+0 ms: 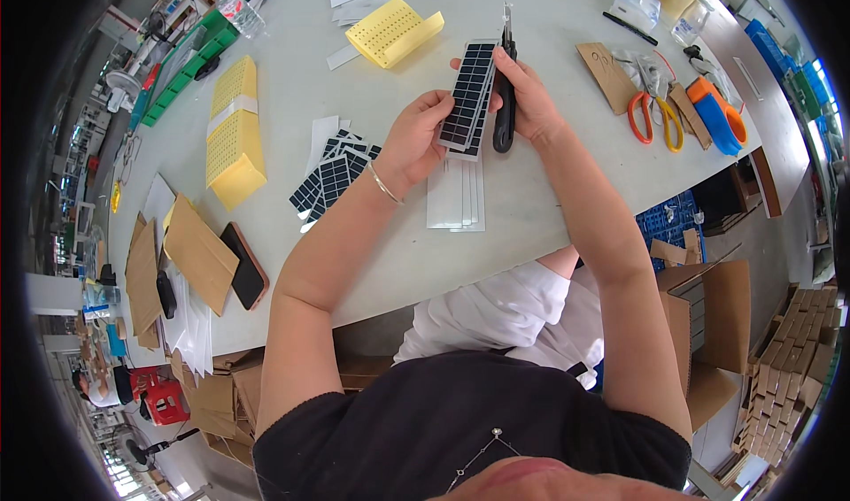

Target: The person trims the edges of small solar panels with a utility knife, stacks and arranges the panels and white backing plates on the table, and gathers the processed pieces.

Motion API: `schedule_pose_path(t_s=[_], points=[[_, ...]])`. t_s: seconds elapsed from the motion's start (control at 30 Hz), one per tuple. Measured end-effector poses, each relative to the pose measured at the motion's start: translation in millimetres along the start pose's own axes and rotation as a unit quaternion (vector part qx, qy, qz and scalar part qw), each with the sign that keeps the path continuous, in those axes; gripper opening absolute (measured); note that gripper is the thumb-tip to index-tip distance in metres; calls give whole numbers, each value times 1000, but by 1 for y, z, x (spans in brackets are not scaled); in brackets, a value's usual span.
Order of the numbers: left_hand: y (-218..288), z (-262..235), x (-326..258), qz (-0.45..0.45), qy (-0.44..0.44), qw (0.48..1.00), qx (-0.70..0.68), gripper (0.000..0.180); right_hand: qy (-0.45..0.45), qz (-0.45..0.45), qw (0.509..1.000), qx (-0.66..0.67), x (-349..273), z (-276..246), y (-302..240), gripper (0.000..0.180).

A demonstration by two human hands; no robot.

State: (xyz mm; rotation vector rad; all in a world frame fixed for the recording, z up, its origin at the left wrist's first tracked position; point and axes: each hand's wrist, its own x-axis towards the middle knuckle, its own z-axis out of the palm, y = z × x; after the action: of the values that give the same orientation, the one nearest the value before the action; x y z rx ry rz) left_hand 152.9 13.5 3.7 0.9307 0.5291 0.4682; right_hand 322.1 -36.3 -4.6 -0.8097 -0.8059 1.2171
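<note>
My left hand [414, 140] is closed on narrow white sheets of black rectangular stickers [469, 94], thumb on top. The sheets are lifted over the table and lie nearly lengthwise away from me. A black utility knife [505, 116] is in my right hand [529, 101], its metal blade end pointing away from me, beside the sheets' right edge. My right fingertips are partly hidden by the sheets. Beneath them, several plain white strips [456, 202] lie on the table. Left of my left hand is a loose pile of smaller black-sticker pieces [335, 173].
Folded yellow perforated card [390, 32] lies beyond my hands, a banded yellow stack [235, 134] to the left. A phone [246, 266] and brown cardboard [199, 251] sit near-left. Scissors [653, 120] and an orange-blue tape roll [715, 116] are at right. An open carton [708, 324] stands below the table.
</note>
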Motion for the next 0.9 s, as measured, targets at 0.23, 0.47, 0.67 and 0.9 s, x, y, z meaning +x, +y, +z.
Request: schedule_pose_path(t_s=[0.23,0.47,0.67,0.9], points=[[-1,-5,2,39,24,999,-5,15,41,11,998,50,3,-5,5,54],[-1,-6,3,45,49,997,-26,20,39,10,998,53,2,-6,3,63],[-2,-9,5,47,40,997,-38,21,36,4,998,51,1,-5,3,60],[-2,-7,4,46,42,997,-45,20,29,1,998,51,2,-8,4,57]])
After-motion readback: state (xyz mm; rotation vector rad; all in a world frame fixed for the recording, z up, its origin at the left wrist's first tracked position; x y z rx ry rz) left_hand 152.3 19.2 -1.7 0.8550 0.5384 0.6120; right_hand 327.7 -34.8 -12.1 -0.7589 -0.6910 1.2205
